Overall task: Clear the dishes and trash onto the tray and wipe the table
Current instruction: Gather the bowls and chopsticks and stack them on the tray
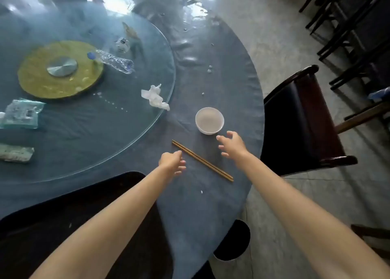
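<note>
Both hands are spread and hold nothing: the left hand (172,161) beside the chopsticks (202,160), the right hand (231,143) just short of the bowl (209,120). The bowl's contents are unclear; wrappers (21,114) run off the left edge.

The far part of the table (211,72) is lost in window glare and cut off by the top edge. Two crumpled wrappers (21,114) near the left edge of the glass turntable (126,131) are cropped by the frame; their print cannot be read. Small white specks (209,69) near the table's right edge are too small to be identified. The chair (306,120) is partly hidden under the table.
</note>
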